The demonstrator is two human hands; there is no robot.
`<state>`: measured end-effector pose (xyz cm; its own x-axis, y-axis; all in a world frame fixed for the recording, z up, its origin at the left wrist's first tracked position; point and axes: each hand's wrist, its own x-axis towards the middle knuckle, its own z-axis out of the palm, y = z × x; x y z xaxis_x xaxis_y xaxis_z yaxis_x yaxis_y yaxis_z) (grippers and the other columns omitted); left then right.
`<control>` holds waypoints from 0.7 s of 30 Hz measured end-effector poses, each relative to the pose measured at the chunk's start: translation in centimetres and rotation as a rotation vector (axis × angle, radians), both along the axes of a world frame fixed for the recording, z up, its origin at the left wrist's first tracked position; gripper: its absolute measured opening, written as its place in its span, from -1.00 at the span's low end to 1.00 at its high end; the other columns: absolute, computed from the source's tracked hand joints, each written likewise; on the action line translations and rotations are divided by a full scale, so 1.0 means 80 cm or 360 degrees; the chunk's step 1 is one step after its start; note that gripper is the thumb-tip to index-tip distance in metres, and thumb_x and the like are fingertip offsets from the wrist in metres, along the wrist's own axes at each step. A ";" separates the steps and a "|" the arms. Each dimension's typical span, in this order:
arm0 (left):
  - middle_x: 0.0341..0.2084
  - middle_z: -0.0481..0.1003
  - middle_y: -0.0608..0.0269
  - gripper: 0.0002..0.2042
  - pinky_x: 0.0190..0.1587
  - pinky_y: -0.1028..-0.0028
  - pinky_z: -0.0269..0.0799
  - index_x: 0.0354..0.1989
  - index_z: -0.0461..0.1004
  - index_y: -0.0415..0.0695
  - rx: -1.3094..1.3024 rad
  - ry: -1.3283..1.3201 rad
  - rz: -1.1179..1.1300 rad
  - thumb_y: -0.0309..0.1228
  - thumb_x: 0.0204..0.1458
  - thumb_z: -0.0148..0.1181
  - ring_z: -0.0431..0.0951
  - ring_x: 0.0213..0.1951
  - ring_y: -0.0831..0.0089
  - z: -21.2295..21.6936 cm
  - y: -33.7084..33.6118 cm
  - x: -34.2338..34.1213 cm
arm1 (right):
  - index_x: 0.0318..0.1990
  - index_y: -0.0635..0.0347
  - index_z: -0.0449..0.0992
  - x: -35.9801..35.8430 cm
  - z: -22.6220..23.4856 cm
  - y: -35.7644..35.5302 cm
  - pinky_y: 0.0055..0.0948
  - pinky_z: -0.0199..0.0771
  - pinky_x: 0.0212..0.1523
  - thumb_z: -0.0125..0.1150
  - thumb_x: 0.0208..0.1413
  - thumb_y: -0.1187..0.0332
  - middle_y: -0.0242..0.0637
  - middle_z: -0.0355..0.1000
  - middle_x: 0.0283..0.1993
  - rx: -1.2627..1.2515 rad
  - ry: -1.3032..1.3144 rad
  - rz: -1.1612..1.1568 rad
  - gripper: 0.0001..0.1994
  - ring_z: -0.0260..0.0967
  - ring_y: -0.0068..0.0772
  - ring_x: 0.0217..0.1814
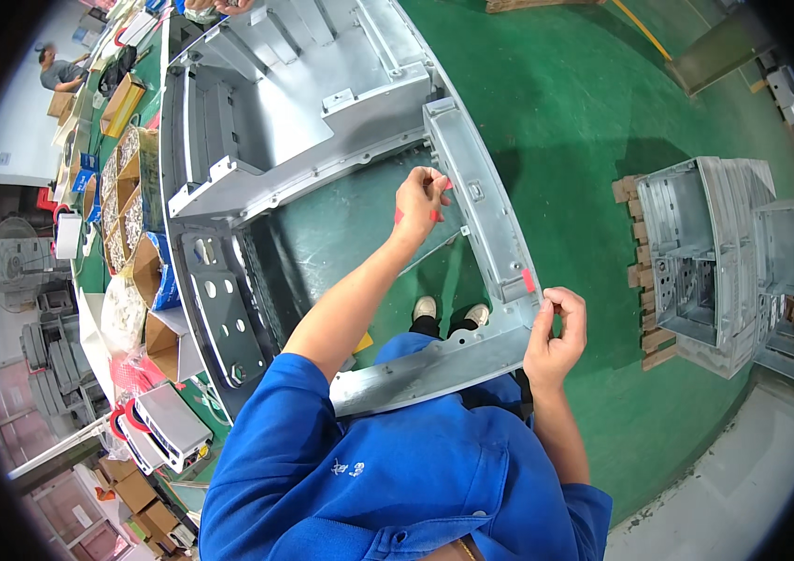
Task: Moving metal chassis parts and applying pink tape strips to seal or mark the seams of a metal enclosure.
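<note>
A large grey metal cabinet frame (500, 234) lies in front of me, its near end close to my body. My left hand (420, 204) is over the frame's opening beside the right-hand rail, fingers pinched on a small piece of red tape (447, 184). More red bits cling to the back and side of that hand. At the near right corner, my right hand (557, 341) has thumb and forefinger together against the frame's outer edge; anything between them is too small to make out. Just above those fingertips, a red tape strip (529, 280) sticks to the rail.
Another person's hands (219, 7) rest at the frame's far end. Along the left runs a bench with a divided cardboard box (126, 187) of small parts and white boxes (172, 425). Grey metal cabinets (710, 262) stand on a wooden pallet (647, 271) at right.
</note>
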<state>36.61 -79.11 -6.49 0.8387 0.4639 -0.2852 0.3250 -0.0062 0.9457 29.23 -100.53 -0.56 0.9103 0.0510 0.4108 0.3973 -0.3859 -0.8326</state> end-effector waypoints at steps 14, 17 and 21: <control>-0.45 0.35 0.18 -0.85 -0.67 0.62 0.36 -0.37 0.25 -0.28 -0.0309 -0.0362 0.0103 -0.42 0.06 -0.07 0.41 -0.47 0.54 -0.021 -0.013 -0.012 | -0.32 0.32 0.36 0.000 0.000 -0.001 -0.58 0.26 -0.46 -0.02 -0.10 0.68 -0.20 0.33 -0.33 0.0018 0.0025 -0.0009 -0.84 0.23 -0.50 -0.49; -0.45 0.34 0.17 -0.85 -0.65 0.61 0.37 -0.37 0.25 -0.28 -0.0285 -0.0383 0.0070 -0.42 0.06 -0.07 0.41 -0.46 0.53 -0.022 -0.013 -0.016 | -0.32 0.32 0.35 0.000 -0.002 -0.001 -0.58 0.27 -0.46 -0.02 -0.10 0.68 -0.20 0.33 -0.34 0.0026 0.0033 -0.0014 -0.84 0.23 -0.49 -0.48; -0.45 0.35 0.20 -0.86 -0.67 0.61 0.38 -0.36 0.25 -0.27 -0.0266 -0.0469 0.0061 -0.43 0.05 -0.06 0.41 -0.45 0.55 -0.030 -0.014 -0.019 | -0.33 0.33 0.35 0.000 -0.003 -0.001 -0.58 0.27 -0.45 -0.02 -0.10 0.68 -0.20 0.33 -0.34 0.0035 0.0032 -0.0017 -0.85 0.23 -0.49 -0.48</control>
